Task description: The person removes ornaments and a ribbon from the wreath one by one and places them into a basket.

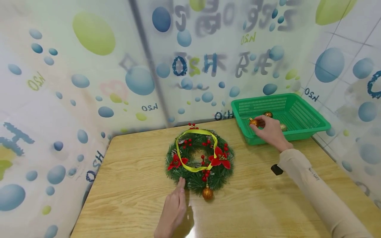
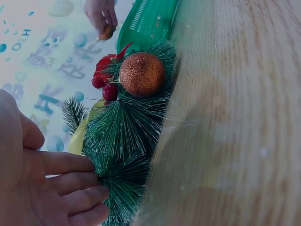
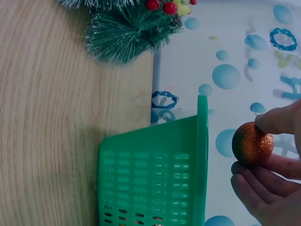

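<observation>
Pinched between the thumb and fingers of my right hand point(image 1: 270, 130) is an orange glitter bauble point(image 3: 252, 144), held above the green plastic basket point(image 1: 315, 130). My left hand point(image 1: 175, 205) has its fingers straight, with the fingertips right at the near edge of the green wreath point(image 1: 193, 180). This wreath lies on the table with red flowers point(image 1: 220, 158), red berries and a yellow ribbon point(image 1: 194, 169) looped over it. Another orange glitter bauble point(image 1: 207, 193) hangs at its near side, seen large in the left wrist view.
Inside the basket lie a brown-orange bauble point(image 1: 268, 114) and a pale gold bauble point(image 1: 283, 127). A small black object point(image 1: 276, 170) shows beside the right sleeve point(image 1: 315, 185). Walls with blue and green bubble prints stand behind the wooden table point(image 1: 134, 165) and on both sides.
</observation>
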Available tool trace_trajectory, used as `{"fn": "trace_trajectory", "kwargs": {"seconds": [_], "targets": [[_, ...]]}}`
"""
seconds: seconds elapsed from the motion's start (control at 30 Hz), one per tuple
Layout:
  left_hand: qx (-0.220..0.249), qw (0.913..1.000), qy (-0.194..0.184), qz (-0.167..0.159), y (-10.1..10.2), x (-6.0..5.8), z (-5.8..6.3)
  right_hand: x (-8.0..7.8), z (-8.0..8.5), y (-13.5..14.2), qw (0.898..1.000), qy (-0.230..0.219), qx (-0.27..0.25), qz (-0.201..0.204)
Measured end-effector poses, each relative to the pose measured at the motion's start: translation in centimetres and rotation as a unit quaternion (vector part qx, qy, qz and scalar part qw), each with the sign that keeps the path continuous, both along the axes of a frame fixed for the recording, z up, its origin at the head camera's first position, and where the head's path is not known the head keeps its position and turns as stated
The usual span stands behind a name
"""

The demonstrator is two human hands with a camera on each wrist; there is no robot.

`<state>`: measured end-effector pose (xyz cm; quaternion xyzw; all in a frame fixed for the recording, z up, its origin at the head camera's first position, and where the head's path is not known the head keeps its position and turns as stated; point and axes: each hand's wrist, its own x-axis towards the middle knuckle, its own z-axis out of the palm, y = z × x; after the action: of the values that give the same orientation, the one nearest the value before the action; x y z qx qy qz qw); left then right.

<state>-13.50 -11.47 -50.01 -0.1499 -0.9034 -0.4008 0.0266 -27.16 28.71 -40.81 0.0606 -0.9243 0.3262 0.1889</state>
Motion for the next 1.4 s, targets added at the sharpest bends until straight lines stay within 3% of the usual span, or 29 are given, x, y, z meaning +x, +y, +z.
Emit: {"fn": "trace_trajectory", "kwargs": {"seconds": [0.8,1.4], "targets": [[-0.008,0.9997,0.02,0.01,0.1,-0.1,-0.3,-1.7,-0.4,5.1,0.998,-0.028,0.03,-0.052],[-0.007,0.9995,0.027,0.012,0.2,0.0,-0.4,-2.7,-0.7,6.6,0.995,-0.051,0.05,-0.072]]}}
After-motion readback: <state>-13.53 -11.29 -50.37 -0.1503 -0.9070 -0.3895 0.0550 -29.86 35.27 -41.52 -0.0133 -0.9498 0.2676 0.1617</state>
